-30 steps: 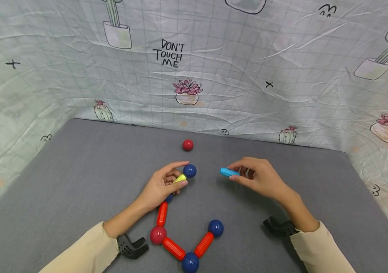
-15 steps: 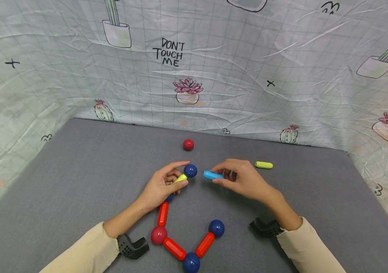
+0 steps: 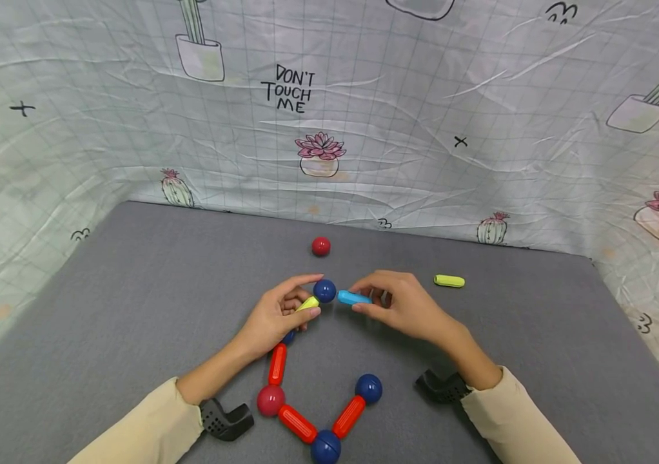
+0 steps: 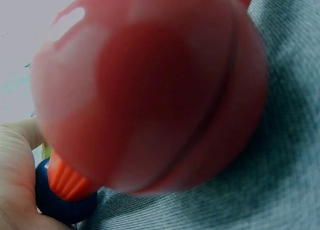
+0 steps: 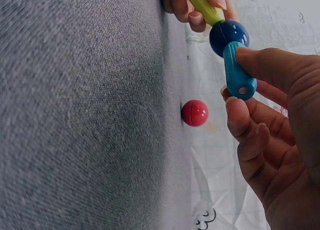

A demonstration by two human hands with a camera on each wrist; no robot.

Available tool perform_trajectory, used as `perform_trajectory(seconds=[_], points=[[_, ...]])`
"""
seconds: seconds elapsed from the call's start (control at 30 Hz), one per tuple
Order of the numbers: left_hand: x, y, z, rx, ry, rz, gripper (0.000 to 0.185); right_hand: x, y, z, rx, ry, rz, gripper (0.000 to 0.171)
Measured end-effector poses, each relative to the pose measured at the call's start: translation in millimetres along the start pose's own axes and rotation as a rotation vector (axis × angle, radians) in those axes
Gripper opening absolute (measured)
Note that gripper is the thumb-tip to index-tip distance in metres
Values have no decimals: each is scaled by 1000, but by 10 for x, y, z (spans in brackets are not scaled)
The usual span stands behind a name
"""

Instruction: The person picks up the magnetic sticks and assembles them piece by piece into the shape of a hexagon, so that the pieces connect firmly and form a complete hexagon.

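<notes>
My left hand [image 3: 309, 296] pinches a yellow-green rod [image 3: 309, 303] that carries a dark blue ball [image 3: 324, 290] on its far end. My right hand [image 3: 360, 299] pinches a cyan rod [image 3: 348, 297], whose left tip touches that ball. The right wrist view shows the cyan rod [image 5: 237, 70] against the blue ball [image 5: 229, 36], with the yellow-green rod [image 5: 204, 5] beyond. A chain runs from under my left hand: red rod [image 3: 276, 363], red ball [image 3: 270, 400], red rod [image 3: 296, 423], blue ball [image 3: 325, 446], red rod [image 3: 347, 416], blue ball [image 3: 369, 388]. The red ball [image 4: 150, 90] fills the left wrist view.
A loose red ball [image 3: 320, 246] lies on the grey mat [image 3: 132, 290] near the back. A loose yellow-green rod [image 3: 449, 281] lies to the right of my right hand. A printed cloth backdrop [image 3: 422, 129] walls in the mat on three sides.
My right hand has carried the cyan rod leftward until its tip meets the blue ball. That uncovered the loose yellow-green rod. My left hand has stayed put.
</notes>
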State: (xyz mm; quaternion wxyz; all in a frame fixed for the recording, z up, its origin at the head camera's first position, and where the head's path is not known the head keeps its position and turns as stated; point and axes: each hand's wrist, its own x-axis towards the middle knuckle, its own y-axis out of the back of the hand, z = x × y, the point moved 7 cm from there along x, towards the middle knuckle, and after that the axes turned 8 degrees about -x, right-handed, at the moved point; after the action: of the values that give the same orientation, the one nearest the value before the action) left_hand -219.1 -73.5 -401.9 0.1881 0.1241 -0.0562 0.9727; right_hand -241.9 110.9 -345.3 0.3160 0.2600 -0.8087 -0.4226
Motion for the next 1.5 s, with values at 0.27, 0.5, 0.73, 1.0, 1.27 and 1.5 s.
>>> perform_trajectory(seconds=[0.27,0.5,0.73,1.0,1.27,1.5], points=[[20,8,-5,1,30,-28,50,35,-18,10,-3,-8,15,21],[46,35,-24,-97,104,-104,52,101,-84,24,38,6,16,20],[48,91,-17,-234,111,-104,40,225,-163,-2,69,17,16,19],[38,125,-32,-186,94,-77,42,336,-293,-55,88,30,1,17],[39,134,-54,-109,119,-42,39,354,-336,-72,94,1,16,15],[38,156,-58,-55,99,-37,31,356,-362,-94,104,-19,-15,17]])
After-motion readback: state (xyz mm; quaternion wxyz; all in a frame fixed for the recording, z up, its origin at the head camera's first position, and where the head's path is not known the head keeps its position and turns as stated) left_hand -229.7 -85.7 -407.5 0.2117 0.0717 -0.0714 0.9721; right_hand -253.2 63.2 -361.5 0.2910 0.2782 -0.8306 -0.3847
